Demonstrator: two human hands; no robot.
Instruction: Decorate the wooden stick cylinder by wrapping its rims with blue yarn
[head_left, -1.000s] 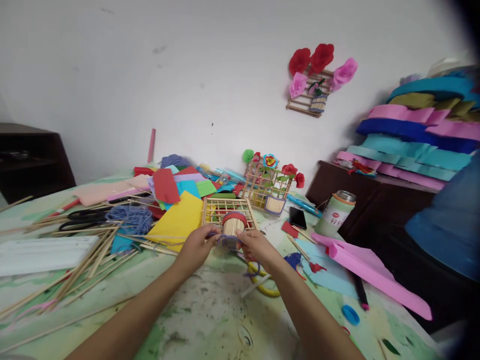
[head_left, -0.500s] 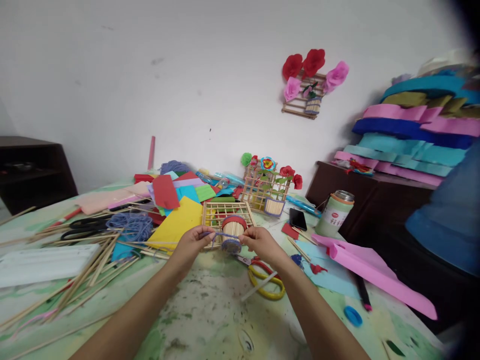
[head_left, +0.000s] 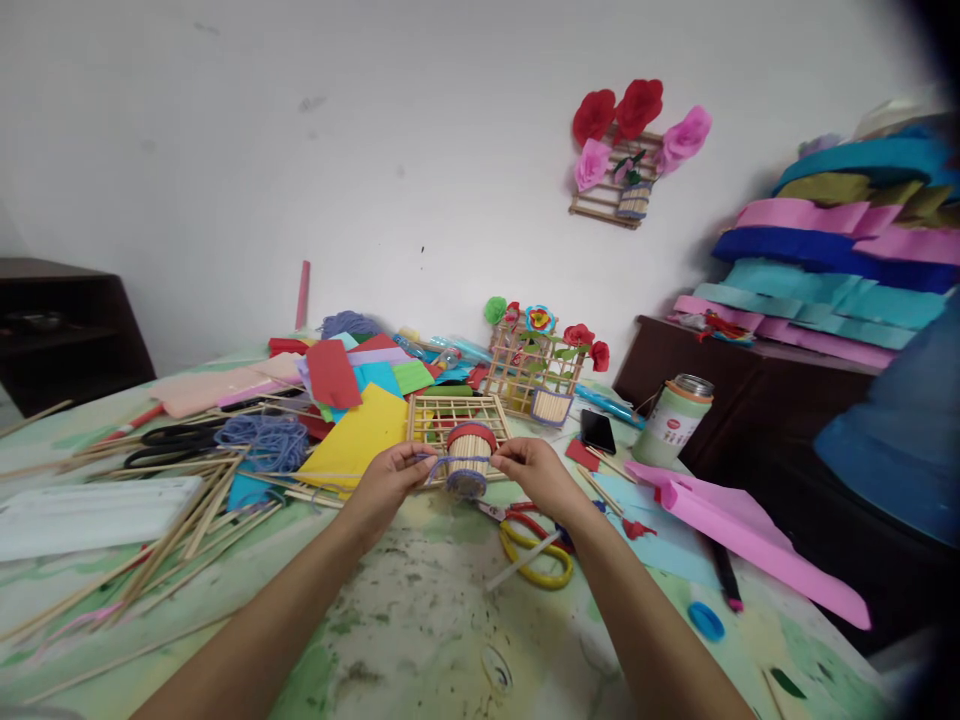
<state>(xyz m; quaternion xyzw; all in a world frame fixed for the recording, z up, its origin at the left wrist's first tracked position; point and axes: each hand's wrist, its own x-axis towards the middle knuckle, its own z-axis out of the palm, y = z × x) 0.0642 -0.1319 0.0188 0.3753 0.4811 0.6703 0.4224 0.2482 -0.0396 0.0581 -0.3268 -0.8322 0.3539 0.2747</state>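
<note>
A small cylinder of wooden sticks (head_left: 469,454) with a red band on top stands on the table, in front of a flat wooden grid frame (head_left: 457,416). A strand of purple yarn (head_left: 454,461) runs around the cylinder. My left hand (head_left: 388,480) pinches the yarn's left end, fingers closed. My right hand (head_left: 534,473) pinches the right end, fingers closed, pulling the strand taut across the cylinder. Both forearms reach in from the bottom of the view.
Yellow-handled scissors (head_left: 536,560) lie under my right wrist. Coloured paper sheets (head_left: 358,385), a heap of blue yarn (head_left: 262,440), black scissors (head_left: 171,442) and several wooden sticks (head_left: 180,520) lie left. A flower-decked frame (head_left: 536,365), phone (head_left: 597,430), flask (head_left: 671,424) and pink paper (head_left: 739,540) lie right.
Both hands have lifted the yarn from the cylinder's base to its middle and drawn it tighter; the hands moved slightly apart and away from me.
</note>
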